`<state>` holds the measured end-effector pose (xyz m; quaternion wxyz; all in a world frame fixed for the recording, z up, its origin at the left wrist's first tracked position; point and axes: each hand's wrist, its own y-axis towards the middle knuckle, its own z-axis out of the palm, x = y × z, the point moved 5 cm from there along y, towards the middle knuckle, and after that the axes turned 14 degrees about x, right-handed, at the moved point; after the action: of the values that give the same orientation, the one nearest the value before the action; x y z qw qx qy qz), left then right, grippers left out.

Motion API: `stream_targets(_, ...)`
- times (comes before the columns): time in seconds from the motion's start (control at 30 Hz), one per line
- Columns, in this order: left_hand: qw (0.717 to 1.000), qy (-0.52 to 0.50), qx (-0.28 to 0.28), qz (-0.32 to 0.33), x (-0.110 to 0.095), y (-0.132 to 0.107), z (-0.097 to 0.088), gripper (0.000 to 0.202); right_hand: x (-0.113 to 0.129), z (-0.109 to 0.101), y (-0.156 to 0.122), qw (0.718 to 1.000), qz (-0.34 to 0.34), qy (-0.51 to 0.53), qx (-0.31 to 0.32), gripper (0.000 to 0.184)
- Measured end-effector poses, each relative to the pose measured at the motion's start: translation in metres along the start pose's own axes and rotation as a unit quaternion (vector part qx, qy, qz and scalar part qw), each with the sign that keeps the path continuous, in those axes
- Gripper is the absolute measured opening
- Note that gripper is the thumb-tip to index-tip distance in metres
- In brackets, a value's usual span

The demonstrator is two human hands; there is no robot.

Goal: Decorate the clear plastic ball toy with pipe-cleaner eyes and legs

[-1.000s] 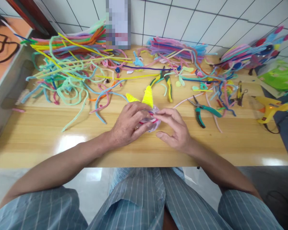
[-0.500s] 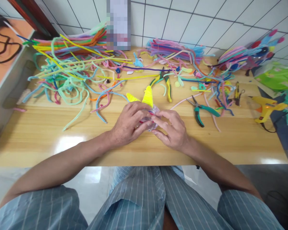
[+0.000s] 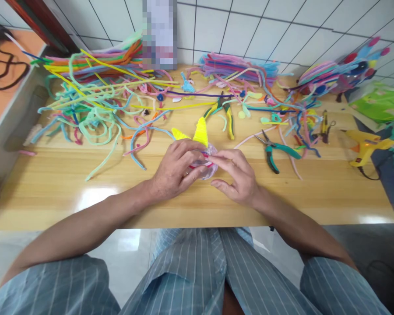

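Near the middle of the table, my left hand (image 3: pixel 180 168) is closed around a small pipe-cleaner craft piece (image 3: pixel 211 173). The piece is pale lilac with a pink-red curved strip. Two bright yellow pointed parts rise beyond my fingers, a taller one (image 3: pixel 201 132) and a lower one (image 3: pixel 179 134) partly covered by my hand. From the right, my right hand (image 3: pixel 236 175) rests its extended fingertips on the top of the piece, with the thumb held apart below. My fingers hide much of the craft piece.
Green-handled pliers (image 3: pixel 276 151) lie right of my hands; yellow-and-black pliers (image 3: pixel 230 116) lie beyond them. A yellow glue gun (image 3: pixel 364 146) sits at the right edge. Loose pipe cleaners (image 3: pixel 98 122) tangle at left, with bundles (image 3: pixel 236 70) along the wall.
My right thumb has moved away from the craft piece, opening a gap to the fingers, which have straightened over its top. My left hand keeps its hold in place.
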<state>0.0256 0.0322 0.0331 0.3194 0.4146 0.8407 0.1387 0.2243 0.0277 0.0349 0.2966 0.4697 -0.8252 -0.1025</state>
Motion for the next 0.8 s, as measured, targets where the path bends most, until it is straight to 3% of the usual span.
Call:
stream_targets(0.27, 1.000, -0.005, -0.006, 0.003, -0.001, -0.001, 0.001, 0.018, 0.004, 0.005, -0.002, 0.998, -0.019, -0.068, -0.007, 0.044)
stream_targets(0.6, 0.999, -0.037, 0.005, -0.013, 0.001, -0.001, -0.001, 0.017, 0.003, 0.011, -0.003, 0.998, -0.027, -0.049, -0.027, 0.052)
stream_targets(0.8, 0.999, -0.034, 0.021, -0.033, 0.001, -0.001, 0.000, 0.014, -0.008, 0.010, -0.006, 1.000, 0.004, -0.007, -0.017, 0.063)
